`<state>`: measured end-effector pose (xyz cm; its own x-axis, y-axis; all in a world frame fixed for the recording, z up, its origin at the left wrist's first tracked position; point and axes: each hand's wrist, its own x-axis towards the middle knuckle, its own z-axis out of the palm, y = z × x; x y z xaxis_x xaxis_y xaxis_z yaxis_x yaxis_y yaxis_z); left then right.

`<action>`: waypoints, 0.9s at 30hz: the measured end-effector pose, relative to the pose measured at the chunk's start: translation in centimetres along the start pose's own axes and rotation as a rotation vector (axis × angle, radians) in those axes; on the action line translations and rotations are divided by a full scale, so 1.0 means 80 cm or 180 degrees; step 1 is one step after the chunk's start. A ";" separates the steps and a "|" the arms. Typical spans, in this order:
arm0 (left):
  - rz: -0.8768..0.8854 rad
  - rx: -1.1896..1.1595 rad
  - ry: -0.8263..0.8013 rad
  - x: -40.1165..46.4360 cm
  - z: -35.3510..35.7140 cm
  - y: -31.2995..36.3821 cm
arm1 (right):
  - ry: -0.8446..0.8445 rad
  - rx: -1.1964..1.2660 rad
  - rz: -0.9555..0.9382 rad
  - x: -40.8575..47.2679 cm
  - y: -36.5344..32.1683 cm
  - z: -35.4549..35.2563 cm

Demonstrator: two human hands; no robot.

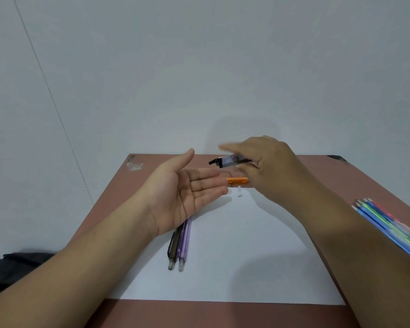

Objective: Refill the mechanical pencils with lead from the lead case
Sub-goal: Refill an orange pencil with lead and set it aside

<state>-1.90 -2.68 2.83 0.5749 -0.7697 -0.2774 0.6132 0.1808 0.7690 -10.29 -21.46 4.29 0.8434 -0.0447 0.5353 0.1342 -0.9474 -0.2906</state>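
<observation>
My right hand (268,169) holds the clear lead case (230,160) with a black cap end, tilted over the table; its index finger is blurred. My left hand (185,190) lies palm up with straight fingers just left of the case, holding nothing. An orange mechanical pencil (237,180) lies on the white paper (234,268) behind my fingertips, partly hidden by my right hand. Two small white caps (239,192) sit next to it. A dark mechanical pencil (174,247) and a purple mechanical pencil (184,245) lie side by side under my left wrist.
A bundle of several coloured pencils (393,226) lies at the right edge of the brown table (223,316). A grey wall stands right behind the table. Dark cloth (14,268) sits at the lower left. A scrap of tape (135,165) marks the far left corner.
</observation>
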 end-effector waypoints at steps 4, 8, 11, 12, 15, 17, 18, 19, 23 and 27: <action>0.0047 -0.0031 -0.0020 0.001 0.000 0.000 | 0.0017 0.0138 0.0026 0.001 -0.001 -0.003; 0.0051 -0.0046 -0.0061 0.001 -0.001 0.000 | 0.0033 -0.0022 -0.0009 0.001 -0.001 0.001; 0.0047 -0.0029 -0.0064 0.002 -0.001 -0.001 | 0.0045 0.0045 0.0069 0.004 0.002 0.001; 0.0053 -0.0047 -0.0062 0.003 -0.001 -0.001 | -0.0023 -0.0120 -0.0038 0.003 0.003 0.001; 0.0062 -0.0071 -0.0069 0.003 -0.003 -0.001 | -0.0026 -0.0145 -0.0081 0.001 0.000 0.001; 0.0046 -0.0049 -0.0080 0.004 -0.003 -0.001 | 0.0094 0.0101 0.0074 0.000 -0.001 0.001; 0.0041 -0.0047 -0.0085 0.004 -0.002 -0.001 | 0.0120 0.0156 0.0106 0.000 -0.003 -0.001; 0.0043 -0.0054 -0.0090 0.004 -0.002 -0.001 | 0.0074 0.0058 -0.0015 0.001 -0.002 -0.001; 0.0064 -0.0085 -0.0105 0.005 -0.004 -0.001 | -0.0171 -0.0169 -0.0014 0.003 -0.002 -0.001; 0.0036 -0.0081 -0.0133 0.005 -0.004 -0.002 | 0.0051 0.0002 0.0041 -0.003 -0.001 0.001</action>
<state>-1.59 -2.86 2.44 0.5591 -0.7923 -0.2443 0.6207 0.2046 0.7569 -10.45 -21.40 4.16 0.8367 -0.0621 0.5441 0.1237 -0.9465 -0.2982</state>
